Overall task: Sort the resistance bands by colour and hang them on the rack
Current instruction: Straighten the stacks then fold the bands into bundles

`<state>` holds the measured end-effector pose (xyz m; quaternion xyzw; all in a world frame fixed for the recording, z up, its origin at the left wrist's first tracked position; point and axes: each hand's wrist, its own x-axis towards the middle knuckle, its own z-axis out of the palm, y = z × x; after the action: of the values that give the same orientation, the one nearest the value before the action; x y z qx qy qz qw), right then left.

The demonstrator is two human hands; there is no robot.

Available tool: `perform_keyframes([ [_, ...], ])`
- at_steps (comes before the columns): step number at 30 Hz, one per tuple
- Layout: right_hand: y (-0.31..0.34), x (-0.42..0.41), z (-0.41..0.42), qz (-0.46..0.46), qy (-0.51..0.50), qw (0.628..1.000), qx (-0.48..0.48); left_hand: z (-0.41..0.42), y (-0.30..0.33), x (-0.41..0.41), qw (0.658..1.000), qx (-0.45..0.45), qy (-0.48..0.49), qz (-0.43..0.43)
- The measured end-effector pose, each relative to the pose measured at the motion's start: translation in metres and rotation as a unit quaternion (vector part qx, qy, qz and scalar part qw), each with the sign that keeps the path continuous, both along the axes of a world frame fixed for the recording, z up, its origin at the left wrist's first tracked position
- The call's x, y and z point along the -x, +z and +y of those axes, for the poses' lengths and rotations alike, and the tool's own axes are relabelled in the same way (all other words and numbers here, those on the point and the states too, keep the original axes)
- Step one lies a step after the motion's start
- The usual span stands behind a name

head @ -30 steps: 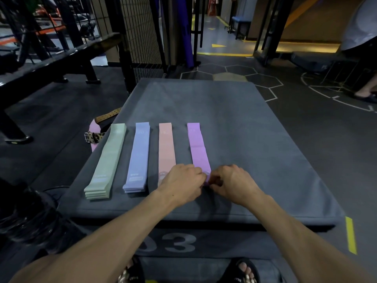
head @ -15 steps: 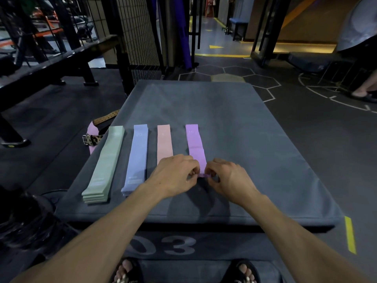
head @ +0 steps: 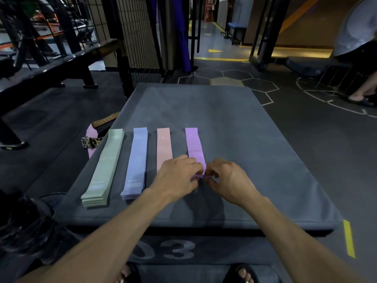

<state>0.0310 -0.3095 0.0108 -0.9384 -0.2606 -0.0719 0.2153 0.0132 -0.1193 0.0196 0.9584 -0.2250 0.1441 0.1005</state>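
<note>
Purple band (head: 194,147) lies on the padded box (head: 234,127), rightmost of four colour rows near the box's front-left part, with the pink band (head: 163,147), the blue stack (head: 136,162) and the green stack (head: 103,168) in turn toward the left edge. Both hands meet at the purple band's near end: the left hand (head: 176,177) and the right hand (head: 229,180) have their fingers curled in and pinching that end between them, lifting it slightly off the pad. No rack for hanging can be made out with certainty.

Sorting looks finished, so the risk lies in the pick-up. If several purple bands are stacked here, a pinch at one end alone may catch only the top layer and leave the rest behind or fan them out. The left wrist sits over the pink band's near end, so a careless lift could drag it askew. A slack loop may also slip free on the way to the rack.
</note>
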Motion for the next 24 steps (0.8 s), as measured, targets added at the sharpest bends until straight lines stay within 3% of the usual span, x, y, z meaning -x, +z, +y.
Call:
perform_keyframes([
  [9,0.011,-0.002,0.001,-0.093,0.027,0.995,-0.031,0.003,0.016,0.002,0.998,0.053,0.019,-0.001],
  [12,0.020,-0.001,0.005,-0.107,0.018,0.994,-0.032,0.006,0.016,0.000,0.994,0.108,0.017,-0.003],
  [16,0.051,0.002,0.009,-0.154,0.013,0.987,-0.032,0.011,0.018,-0.006,0.968,0.247,0.000,0.042],
  [24,0.140,0.016,-0.002,-0.233,0.012,0.970,-0.067,0.008,0.036,-0.009,0.910,0.393,-0.018,0.130],
])
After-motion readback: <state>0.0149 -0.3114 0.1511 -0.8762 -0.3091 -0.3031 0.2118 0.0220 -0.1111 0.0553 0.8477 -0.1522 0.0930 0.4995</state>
